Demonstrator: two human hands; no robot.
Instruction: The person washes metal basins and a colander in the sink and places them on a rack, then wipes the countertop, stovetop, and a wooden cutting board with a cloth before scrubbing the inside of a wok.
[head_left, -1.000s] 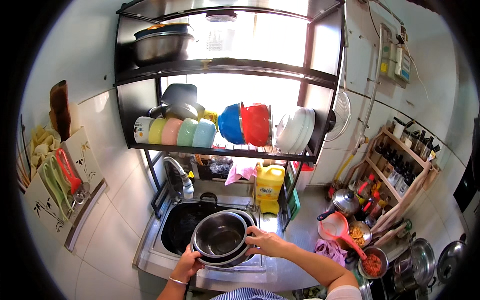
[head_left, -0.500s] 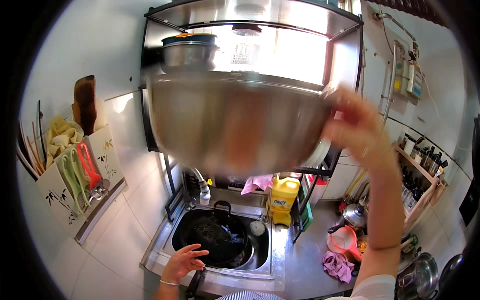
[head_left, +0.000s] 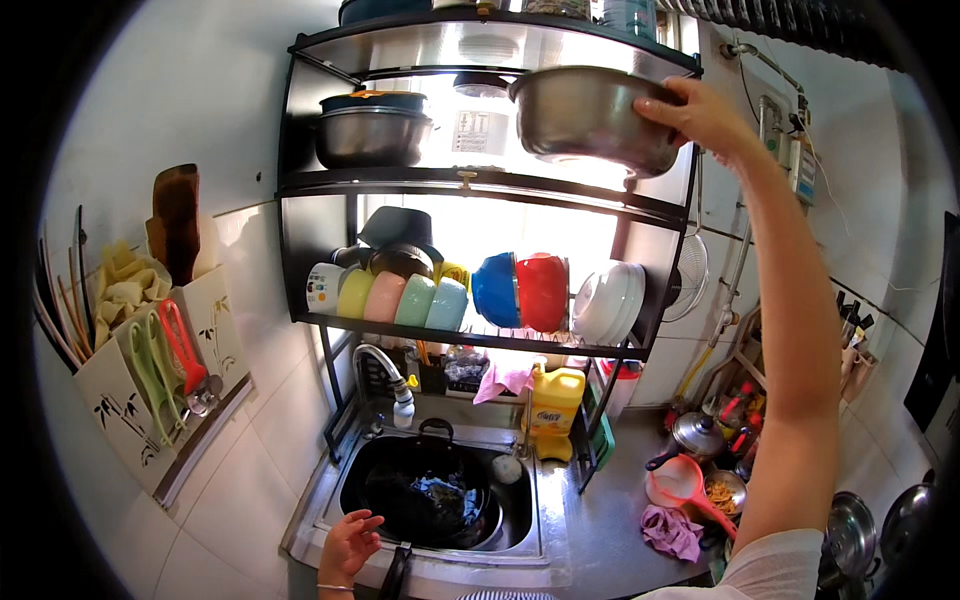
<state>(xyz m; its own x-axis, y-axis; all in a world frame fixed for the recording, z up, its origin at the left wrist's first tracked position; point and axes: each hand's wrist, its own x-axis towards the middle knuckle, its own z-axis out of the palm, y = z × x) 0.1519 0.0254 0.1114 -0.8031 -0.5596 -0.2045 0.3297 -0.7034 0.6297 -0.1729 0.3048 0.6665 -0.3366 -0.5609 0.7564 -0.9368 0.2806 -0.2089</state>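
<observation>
My right hand (head_left: 705,118) is raised high, closed on the rim of a large stainless steel basin (head_left: 590,118), its thumb on the outer wall. The basin is tilted slightly, at the right part of the upper level of the black rack (head_left: 400,182); whether it touches the shelf I cannot tell. Low at the sink's front left corner hangs my left hand (head_left: 350,545), empty, fingers loosely bent and apart. Beside it, the handle (head_left: 396,570) of a black wok (head_left: 410,480) sticks out over the sink's front edge. The wok sits in the sink with water in it.
A steel pot (head_left: 370,138) stands left on the upper shelf. Below are colored bowls (head_left: 495,290) and white plates (head_left: 608,303). A faucet (head_left: 402,405) arches over the sink, near a yellow jug (head_left: 555,398). The counter right holds a red-handled strainer (head_left: 680,482) and purple cloth (head_left: 672,532).
The basin has moved away from me, up and right to the rack's upper level, uncovering the lower shelf. My left hand has dropped slightly down and left.
</observation>
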